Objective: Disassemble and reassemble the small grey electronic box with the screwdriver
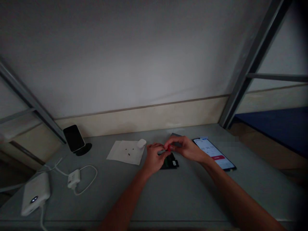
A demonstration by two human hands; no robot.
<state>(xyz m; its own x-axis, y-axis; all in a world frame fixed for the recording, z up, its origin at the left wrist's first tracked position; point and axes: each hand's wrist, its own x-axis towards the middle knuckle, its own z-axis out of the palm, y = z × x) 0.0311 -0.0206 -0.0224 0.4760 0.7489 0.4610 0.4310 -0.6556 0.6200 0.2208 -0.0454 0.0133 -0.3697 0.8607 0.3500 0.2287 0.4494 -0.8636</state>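
Observation:
My left hand [154, 158] and my right hand [185, 148] meet over a small dark green circuit board [171, 162] lying on the grey table [168, 199]. My right hand's fingers are pinched on a small red-tipped tool [169, 148]. The fingers of my left hand are curled and rest against the board's left edge, holding it. A thin grey part [161, 151] lies between the two hands.
A lit phone [214, 153] lies right of my right hand. A white paper sheet [125, 152] with tiny dark specks and a white cap [141, 143] lies left. A dark phone on a stand [74, 138], a white charger with cable [74, 178] and a white power bank [35, 192] are at far left.

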